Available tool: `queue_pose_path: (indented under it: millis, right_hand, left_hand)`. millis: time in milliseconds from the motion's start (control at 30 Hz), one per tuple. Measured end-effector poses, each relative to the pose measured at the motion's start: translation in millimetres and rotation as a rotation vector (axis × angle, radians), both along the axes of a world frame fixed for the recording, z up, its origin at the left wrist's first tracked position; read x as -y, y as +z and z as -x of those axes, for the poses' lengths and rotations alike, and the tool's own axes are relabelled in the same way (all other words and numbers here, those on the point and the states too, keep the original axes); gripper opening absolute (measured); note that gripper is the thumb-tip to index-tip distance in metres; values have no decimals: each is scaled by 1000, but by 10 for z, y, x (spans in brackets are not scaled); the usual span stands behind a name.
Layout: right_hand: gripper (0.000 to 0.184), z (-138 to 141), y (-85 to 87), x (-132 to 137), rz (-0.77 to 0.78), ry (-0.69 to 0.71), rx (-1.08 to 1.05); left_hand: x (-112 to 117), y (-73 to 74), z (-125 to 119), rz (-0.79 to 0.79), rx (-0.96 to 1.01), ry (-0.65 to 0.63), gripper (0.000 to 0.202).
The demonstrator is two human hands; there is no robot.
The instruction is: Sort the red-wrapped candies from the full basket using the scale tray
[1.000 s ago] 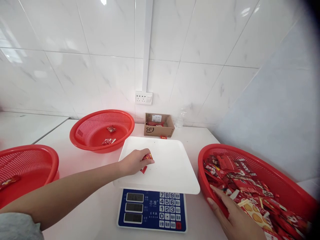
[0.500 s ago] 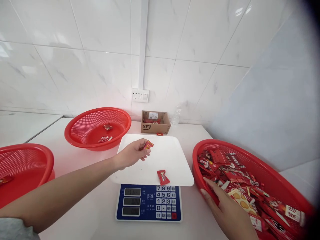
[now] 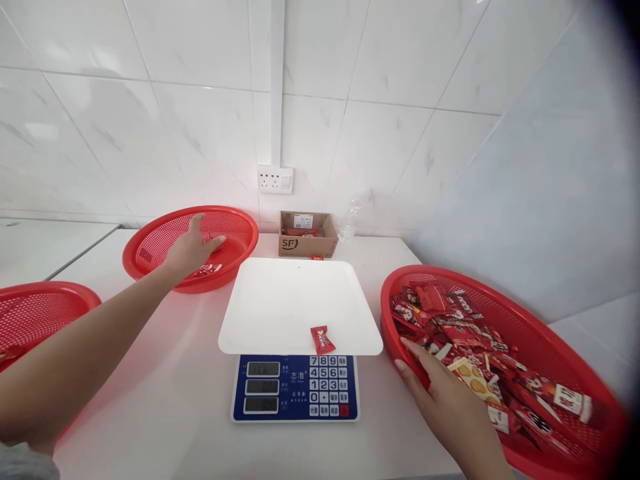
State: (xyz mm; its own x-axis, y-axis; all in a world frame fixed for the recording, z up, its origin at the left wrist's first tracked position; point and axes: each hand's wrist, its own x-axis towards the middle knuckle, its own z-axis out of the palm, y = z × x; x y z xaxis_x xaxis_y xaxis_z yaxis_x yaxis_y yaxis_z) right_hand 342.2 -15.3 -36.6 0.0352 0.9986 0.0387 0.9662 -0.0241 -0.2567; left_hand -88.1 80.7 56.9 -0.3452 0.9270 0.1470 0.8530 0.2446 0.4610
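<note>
My left hand point(image 3: 190, 252) reaches over the far left red basket point(image 3: 135, 263), thumb and index finger spread; nothing shows in it. Inside that basket, a red and white packet point(image 3: 207, 269) lies below the hand. My right hand point(image 3: 445, 403) holds the rim of the right-hand red basket point(image 3: 389, 333), thumb on the outer side and fingers over the edge. Many small red snack packets point(image 3: 467, 333) fill this basket. Between my hands stands a blue and white scale point(image 3: 295, 427), with one red wrapped candy point(image 3: 323, 340) near the front of its white pan point(image 3: 280, 300).
A third red basket point(image 3: 75, 290) sits at the left edge, partly behind my forearm. Behind the scale are a cardboard box point(image 3: 305, 245) with red packets, a small red packet point(image 3: 317, 259) and a clear plastic bottle point(image 3: 350, 220). The tiled wall point(image 3: 310, 147) closes off the back.
My left hand has moved left and away from above the scale pan to the far left basket. The candy it held no longer shows. My right hand stays on the basket rim.
</note>
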Motion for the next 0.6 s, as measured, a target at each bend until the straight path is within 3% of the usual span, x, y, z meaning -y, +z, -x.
queue_pose_path:
  millis: [100, 200, 300, 367, 467, 600]
  right_hand:
    - [56, 15, 16, 4, 34, -12, 1]
    - [55, 19, 22, 7, 27, -14, -3]
    - [54, 17, 23, 12, 12, -17, -2]
    - [54, 14, 25, 15, 9, -19, 1]
    - [53, 0, 15, 11, -2, -9, -4]
    - [53, -51, -51, -8, -14, -4, -2]
  left_hand:
    - [23, -52, -178, 27, -21, -140, 55]
    - [172, -151, -608, 89, -3, -415, 31]
    - [384, -256, -1090, 213, -13, -900, 38]
    - [479, -319, -1336, 239, -111, -1107, 43]
    - [494, -398, -1533, 215, -210, -1226, 32]
    - [424, -429, -1524, 159, -61, -1153, 15]
